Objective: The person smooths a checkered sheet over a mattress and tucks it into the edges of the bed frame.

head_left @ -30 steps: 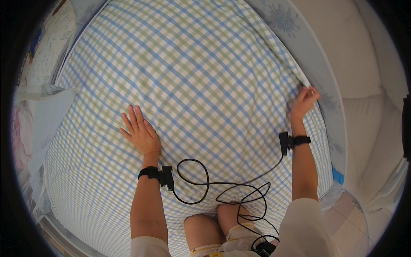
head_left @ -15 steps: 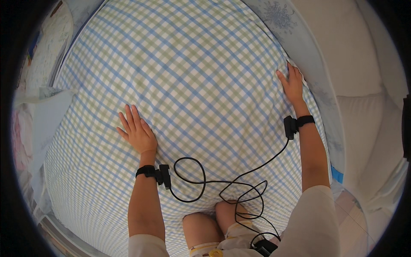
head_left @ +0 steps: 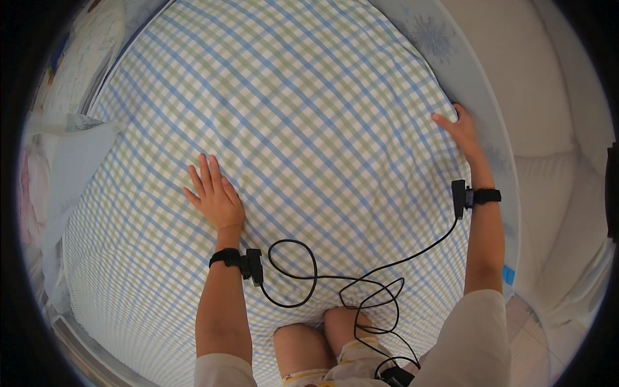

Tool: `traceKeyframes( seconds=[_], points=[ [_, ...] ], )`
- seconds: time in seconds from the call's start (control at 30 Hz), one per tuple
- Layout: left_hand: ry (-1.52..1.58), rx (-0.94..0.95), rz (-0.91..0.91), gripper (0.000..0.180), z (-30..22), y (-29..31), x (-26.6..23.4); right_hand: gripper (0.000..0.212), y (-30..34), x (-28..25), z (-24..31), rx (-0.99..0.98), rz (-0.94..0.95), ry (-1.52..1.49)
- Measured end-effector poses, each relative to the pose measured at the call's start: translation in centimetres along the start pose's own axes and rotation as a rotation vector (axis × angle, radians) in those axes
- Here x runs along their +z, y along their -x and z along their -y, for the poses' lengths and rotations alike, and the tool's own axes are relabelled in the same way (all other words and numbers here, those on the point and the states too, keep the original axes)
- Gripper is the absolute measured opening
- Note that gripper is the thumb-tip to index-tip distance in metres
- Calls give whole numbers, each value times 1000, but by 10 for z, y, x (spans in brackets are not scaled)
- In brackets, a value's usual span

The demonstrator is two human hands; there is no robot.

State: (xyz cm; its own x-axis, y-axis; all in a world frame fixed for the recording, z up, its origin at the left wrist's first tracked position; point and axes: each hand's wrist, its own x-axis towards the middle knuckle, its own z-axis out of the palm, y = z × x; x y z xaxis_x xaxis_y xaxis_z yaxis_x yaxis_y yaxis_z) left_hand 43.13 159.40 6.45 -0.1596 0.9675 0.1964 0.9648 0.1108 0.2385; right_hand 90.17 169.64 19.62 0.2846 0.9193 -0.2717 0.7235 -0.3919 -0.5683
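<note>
A checked bedsheet point(head_left: 309, 129) in white, blue and green covers the bed in front of me. My left hand point(head_left: 219, 201) lies palm down on it, left of the middle, with its fingers spread. At the sheet's right edge is my right hand point(head_left: 463, 129). Its thumb points left over the sheet, apart from the fingers, which reach over the edge and are partly hidden. Each wrist wears a black strap with a small black device, the left device point(head_left: 255, 267) and the right device point(head_left: 458, 199).
A looping black cable point(head_left: 314, 277) joins the wrist devices and runs to a black box point(head_left: 396, 375) by my lap. Grey-blue padded edging point(head_left: 445, 45) borders the bed at right, beside pale cushions point(head_left: 535, 97). Light fabric point(head_left: 77, 161) hangs over the left edge.
My right hand has moved right and slightly down, from lying on the sheet to having its fingers over the edge. My left hand has shifted slightly right with the view.
</note>
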Motion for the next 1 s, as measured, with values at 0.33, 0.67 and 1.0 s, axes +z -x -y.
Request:
traceKeyframes(
  seconds=[0.33, 0.67, 1.0],
  points=[
    [16, -13, 15, 45, -6, -1, -1, 47, -39, 49, -15, -369, -245, 164],
    [-6, -15, 49, 44, -3, -1, -4, 30, -106, 95, 121, -311, -331, 134],
    [11, -19, 76, 43, -4, -1, -4, 27, -162, 105, 159, -180, -318, 672]
  ],
)
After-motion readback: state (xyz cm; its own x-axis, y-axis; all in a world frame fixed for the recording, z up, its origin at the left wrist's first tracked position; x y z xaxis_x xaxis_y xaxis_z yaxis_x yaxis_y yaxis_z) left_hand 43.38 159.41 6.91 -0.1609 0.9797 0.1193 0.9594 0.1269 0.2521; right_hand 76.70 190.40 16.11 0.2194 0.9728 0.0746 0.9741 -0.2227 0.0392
